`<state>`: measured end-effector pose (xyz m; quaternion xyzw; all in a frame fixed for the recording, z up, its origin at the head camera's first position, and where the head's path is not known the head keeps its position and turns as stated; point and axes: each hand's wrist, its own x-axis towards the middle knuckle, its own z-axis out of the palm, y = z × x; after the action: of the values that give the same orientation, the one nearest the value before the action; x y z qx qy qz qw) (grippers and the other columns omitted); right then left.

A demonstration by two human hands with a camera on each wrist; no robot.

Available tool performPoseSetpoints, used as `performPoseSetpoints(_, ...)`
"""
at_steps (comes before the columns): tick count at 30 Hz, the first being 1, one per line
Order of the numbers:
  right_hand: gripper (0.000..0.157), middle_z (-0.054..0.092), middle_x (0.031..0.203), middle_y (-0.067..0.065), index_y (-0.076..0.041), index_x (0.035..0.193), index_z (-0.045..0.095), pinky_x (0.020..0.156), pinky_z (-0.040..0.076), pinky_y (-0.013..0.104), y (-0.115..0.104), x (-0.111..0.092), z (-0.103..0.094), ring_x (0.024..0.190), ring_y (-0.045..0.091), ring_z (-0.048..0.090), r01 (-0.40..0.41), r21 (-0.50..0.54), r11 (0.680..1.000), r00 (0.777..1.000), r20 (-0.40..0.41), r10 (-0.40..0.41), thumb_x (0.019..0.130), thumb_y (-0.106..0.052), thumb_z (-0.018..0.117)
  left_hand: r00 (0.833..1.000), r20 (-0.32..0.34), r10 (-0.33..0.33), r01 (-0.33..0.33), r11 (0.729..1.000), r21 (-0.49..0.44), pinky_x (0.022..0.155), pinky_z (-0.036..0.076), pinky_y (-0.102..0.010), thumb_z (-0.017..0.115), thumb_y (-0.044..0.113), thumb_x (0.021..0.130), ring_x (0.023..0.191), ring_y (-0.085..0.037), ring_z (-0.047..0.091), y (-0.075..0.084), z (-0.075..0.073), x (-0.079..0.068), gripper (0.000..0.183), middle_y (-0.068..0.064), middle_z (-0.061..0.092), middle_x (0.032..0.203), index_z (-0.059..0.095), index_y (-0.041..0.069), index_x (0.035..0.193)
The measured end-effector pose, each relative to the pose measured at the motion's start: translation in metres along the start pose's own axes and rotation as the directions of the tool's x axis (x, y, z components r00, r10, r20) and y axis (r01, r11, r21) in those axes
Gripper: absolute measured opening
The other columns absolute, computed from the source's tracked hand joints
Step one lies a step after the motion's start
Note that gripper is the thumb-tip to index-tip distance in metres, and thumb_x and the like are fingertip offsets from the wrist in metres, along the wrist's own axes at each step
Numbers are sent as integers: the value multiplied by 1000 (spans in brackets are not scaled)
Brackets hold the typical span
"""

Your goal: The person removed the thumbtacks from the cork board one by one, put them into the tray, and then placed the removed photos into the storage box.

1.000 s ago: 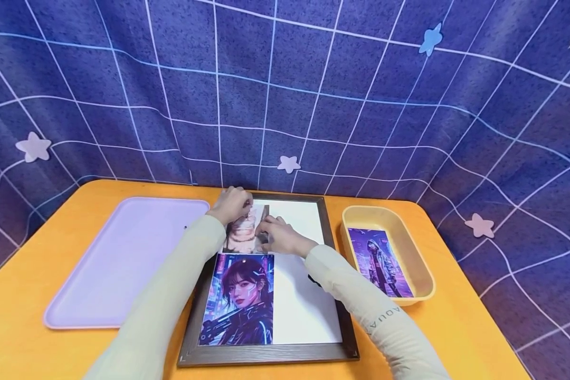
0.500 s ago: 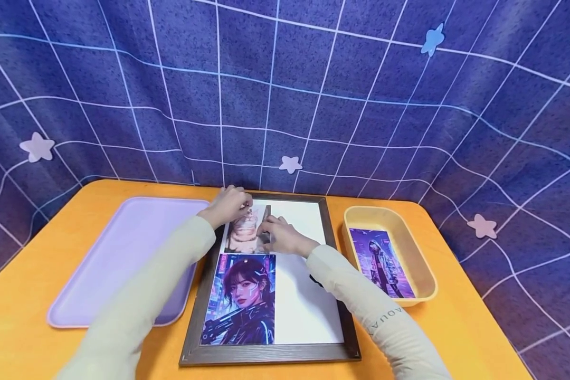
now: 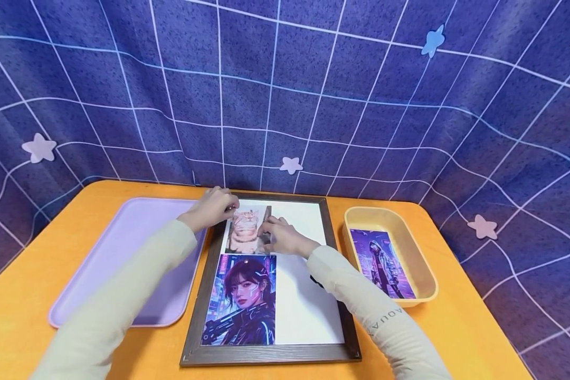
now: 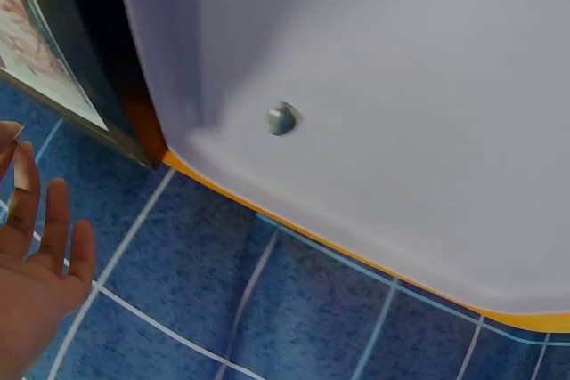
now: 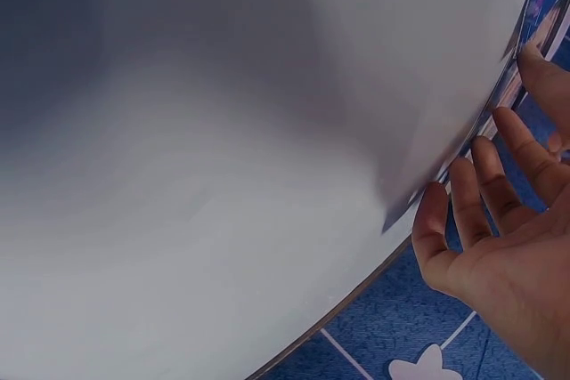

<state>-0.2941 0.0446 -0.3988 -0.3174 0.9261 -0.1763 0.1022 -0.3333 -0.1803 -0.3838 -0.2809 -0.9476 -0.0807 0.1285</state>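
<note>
A cat picture [image 3: 244, 232] lies at the upper left of the white board [image 3: 309, 311] inside a dark frame [image 3: 271, 355]. My right hand [image 3: 285, 236] rests its fingertips on the picture's right side, hiding part of it; the right wrist view shows the fingers [image 5: 468, 202] slightly bent. My left hand [image 3: 212, 208] hovers over the frame's upper left edge, apart from the picture, with fingers [image 4: 55, 220] loosely bent. Below the cat picture is a portrait [image 3: 242, 301] of a dark-haired figure, with a small round stud at its top.
A purple tray [image 3: 123, 253] stands left of the frame, with a small shiny round stud [image 4: 282, 118] on it. To the right, a yellow bin [image 3: 420, 264] holds a purple picture [image 3: 382, 264] of a hooded figure. A blue curtain [image 3: 285, 105] hangs behind the orange table [image 3: 461, 327].
My left hand has drawn away from the cat picture's upper left, moving left toward the tray, so more of the cat shows. My right hand has stayed on the picture.
</note>
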Motion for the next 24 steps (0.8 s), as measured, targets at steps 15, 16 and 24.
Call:
performPoseSetpoints(15, 34, 50, 120, 5, -13, 111, 59, 93, 35, 54, 0, -1, 1, 107, 26, 43, 8, -1, 1000, 1000, -8, -8, 80, -24, 69, 999, -37, -22, 21, 999, -39, 71, 43, -46, 67, 9, 75, 79, -26, 59, -36, -9, -37, 8, -7, 66, 82, 68, 8, 83)
performPoseSetpoints(16, 35, 50, 121, 4, -13, 111, 59, 94, 35, 54, 0, -1, 1, 107, 26, 42, 6, -1, 1000, 1000, -6, -6, 80, -25, 69, 999, -39, -22, 20, 999, -39, 71, 43, -46, 68, 9, 76, 78, -26, 58, -38, -9, -39, 7, -7, 66, 81, 68, 9, 83)
performPoseSetpoints(24, 35, 50, 122, 4, -13, 112, 59, 96, 33, 55, 1, -1, 2, 110, 25, 42, 2, -4, 1000, 1000, -9, -2, 80, -25, 69, 998, -27, -62, 61, 997, -40, 70, 45, -46, 67, 8, 75, 77, -28, 60, -56, -11, -55, 7, -8, 66, 78, 68, 7, 82)
